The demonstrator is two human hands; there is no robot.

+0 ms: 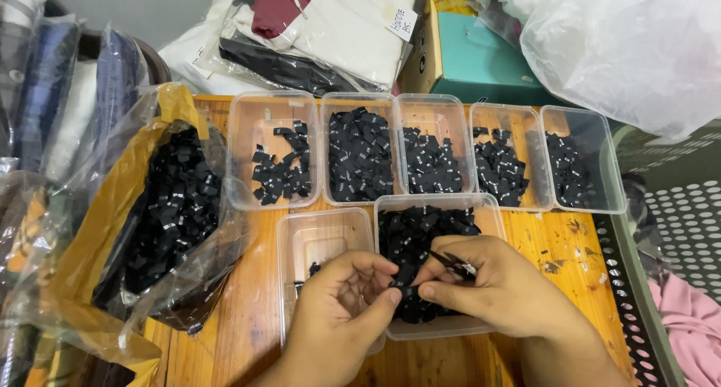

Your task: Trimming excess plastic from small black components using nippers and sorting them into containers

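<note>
A small black woven label [406,290] is being pinched between the left hand [342,312] and right hand [499,289], both closed on it, right over a clear plastic tub [439,328] of labels on the wooden surface [248,327]

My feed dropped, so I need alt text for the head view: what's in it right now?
The left hand and right hand pinch a small black label between them over a clear tub of black labels, on a wooden table. Five more clear tubs of labels stand behind, and an open bag of labels lies at left.
</note>
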